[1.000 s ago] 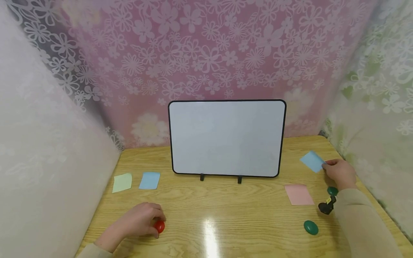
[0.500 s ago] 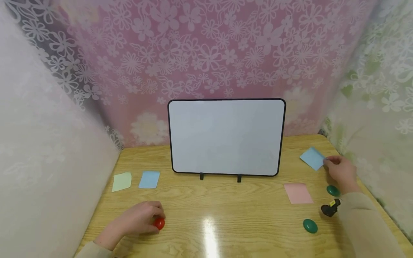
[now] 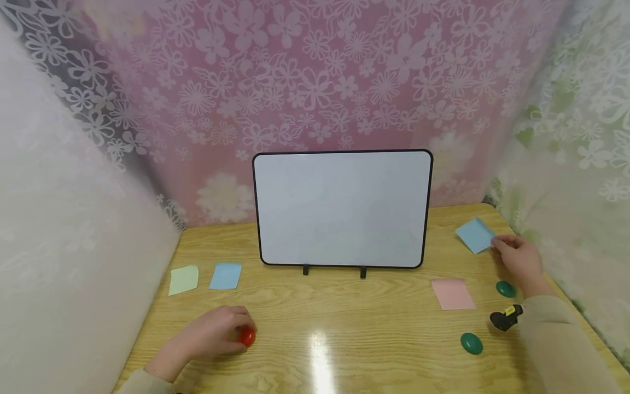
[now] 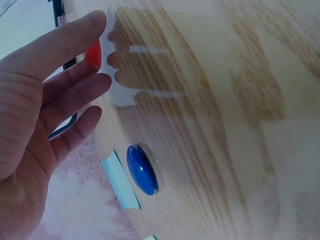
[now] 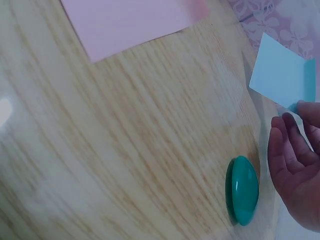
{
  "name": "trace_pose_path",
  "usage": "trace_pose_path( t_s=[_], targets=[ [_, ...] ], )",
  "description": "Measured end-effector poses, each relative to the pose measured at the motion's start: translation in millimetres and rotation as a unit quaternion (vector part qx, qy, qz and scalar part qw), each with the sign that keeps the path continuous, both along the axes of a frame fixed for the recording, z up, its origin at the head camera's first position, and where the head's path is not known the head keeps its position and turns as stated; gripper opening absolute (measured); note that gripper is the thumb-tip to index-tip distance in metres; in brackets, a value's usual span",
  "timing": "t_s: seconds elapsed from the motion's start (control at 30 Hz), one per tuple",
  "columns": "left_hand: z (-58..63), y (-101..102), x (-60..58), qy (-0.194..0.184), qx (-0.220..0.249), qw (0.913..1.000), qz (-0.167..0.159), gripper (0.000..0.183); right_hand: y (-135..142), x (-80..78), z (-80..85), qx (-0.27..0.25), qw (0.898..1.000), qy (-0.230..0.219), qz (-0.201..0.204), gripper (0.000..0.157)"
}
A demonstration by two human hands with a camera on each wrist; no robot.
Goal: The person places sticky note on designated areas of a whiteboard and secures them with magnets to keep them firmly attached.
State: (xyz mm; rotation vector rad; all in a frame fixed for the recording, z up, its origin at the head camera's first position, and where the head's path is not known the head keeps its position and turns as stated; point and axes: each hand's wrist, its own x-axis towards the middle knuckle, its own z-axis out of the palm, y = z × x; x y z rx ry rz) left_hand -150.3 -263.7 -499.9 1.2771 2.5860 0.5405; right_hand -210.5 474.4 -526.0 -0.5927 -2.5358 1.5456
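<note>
My left hand (image 3: 216,334) holds a round red magnet (image 3: 248,336) at its fingertips, over the front left of the table. In the left wrist view the red magnet (image 4: 93,54) shows partly behind the fingers. A blue oval magnet (image 4: 141,170) lies on the wood near that hand, beside a light blue sticky note (image 4: 120,181). At the right edge, my right hand (image 3: 521,261) pinches a blue sticky note (image 3: 475,235) by one corner. The right wrist view shows this blue note (image 5: 281,75) raised off the table, between thumb and fingers.
A whiteboard (image 3: 343,208) stands at the back on black feet. Green (image 3: 184,280) and blue (image 3: 225,276) notes lie left. A pink note (image 3: 453,294) and two green magnets (image 3: 471,343) lie right, near a small black device (image 3: 506,317) at my wrist. Patterned curtains (image 3: 315,76) surround the table.
My right hand has moved slightly up and back with the blue sticky note. My left hand has shifted a little forward and right with the red magnet.
</note>
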Motion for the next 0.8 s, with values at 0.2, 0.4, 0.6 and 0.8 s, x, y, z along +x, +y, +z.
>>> trace_pose_path(
  t_s=[0.2, 0.4, 0.6, 0.8],
  targets=[
    [-1.5, 0, -1.3, 0.002, 0.008, 1.0, -0.003, 0.025, -5, -3.0, 0.9, -0.122, 0.992, 0.027, -0.019, 0.028],
    [-1.0, 0, -1.8, 0.014, 0.008, 0.9999, -0.001, 0.024, -15, -2.1, 3.7, -0.266, 0.96, 0.078, -0.027, 0.021],
    [-0.6, -1, -2.2, 0.028, 0.014, 0.9995, -0.006, 0.027, -24, -1.1, 9.2, -0.326, 0.941, 0.079, -0.031, 0.063],
    [-1.2, 0, -3.1, 0.065, 0.023, 0.9976, -0.012, 0.029, -32, -2.3, 14.3, -0.359, 0.927, 0.084, -0.063, 0.07]
  ],
)
